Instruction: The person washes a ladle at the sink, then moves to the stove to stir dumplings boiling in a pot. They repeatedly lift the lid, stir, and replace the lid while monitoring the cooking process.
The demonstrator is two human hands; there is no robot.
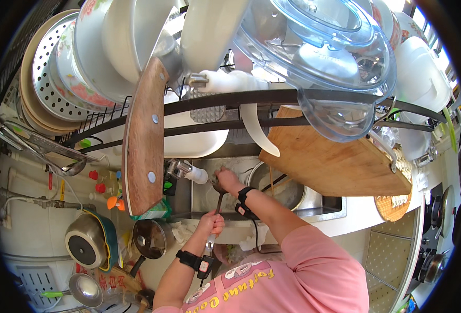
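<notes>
Over the stainless steel sink [199,203], my left hand [210,224] grips the long handle of a metal cooking utensil [220,200], whose light-coloured handle end points back toward my body. My right hand [227,180] is at the utensil's dark head, with its fingers curled. Whether those fingers hold a scrubber is too blurred to tell. Just left of them is the faucet spout [196,175], wrapped in white. A round metal pan [299,195] sits in the sink right of my right hand, with chopsticks [271,182] leaning in it.
A black dish rack [230,98] crosses above the sink, holding bowls, glass lids [332,70] and a wooden-handled cleaver [144,141]. A wooden cutting board [332,160] hangs low at the right. Pots [83,250] stand at the left; a round tray of dumplings [392,207] lies right.
</notes>
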